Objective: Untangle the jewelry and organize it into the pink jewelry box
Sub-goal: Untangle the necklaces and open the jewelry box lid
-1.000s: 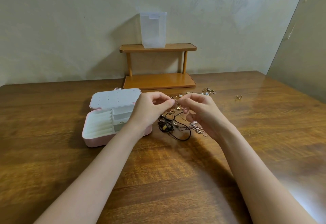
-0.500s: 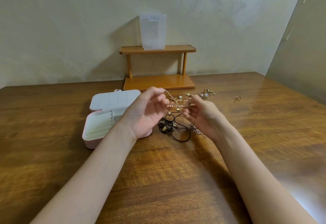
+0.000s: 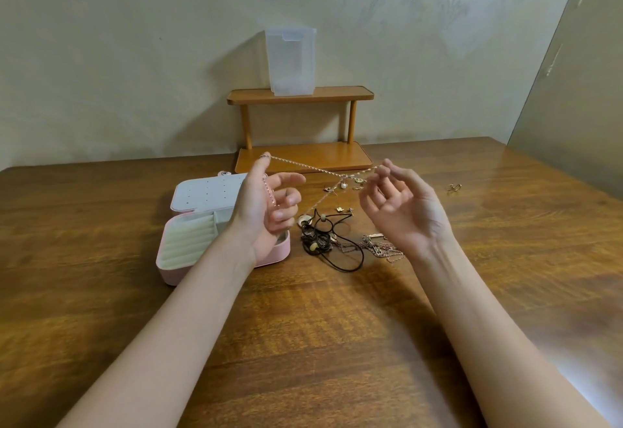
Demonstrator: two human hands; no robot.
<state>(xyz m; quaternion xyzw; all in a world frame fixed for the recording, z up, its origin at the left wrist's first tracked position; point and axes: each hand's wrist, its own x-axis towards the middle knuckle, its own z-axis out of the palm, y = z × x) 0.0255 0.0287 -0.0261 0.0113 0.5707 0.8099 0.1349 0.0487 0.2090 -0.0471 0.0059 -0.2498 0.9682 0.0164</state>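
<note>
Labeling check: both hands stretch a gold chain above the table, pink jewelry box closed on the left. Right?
Not quite. The head view shows the pink jewelry box open, lid tipped back. The rest holds: left hand and right hand stretch the gold chain above the table.

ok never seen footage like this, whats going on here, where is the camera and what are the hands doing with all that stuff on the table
There is no machine here. The camera sits on a person's head and looks forward and down, so you see their own two arms reaching into the picture.

The left hand and the right hand are raised above a wooden table, stretching a thin chain between them. It is hooked over the left thumb and pinched in the right fingertips, and a strand of it runs down toward a tangled pile of jewelry that has a black cord in it.

Left of the pile lies an open pink jewelry box. Small loose pieces lie behind the pile, and one more far right. At the back, a small wooden shelf holds a clear plastic container.
</note>
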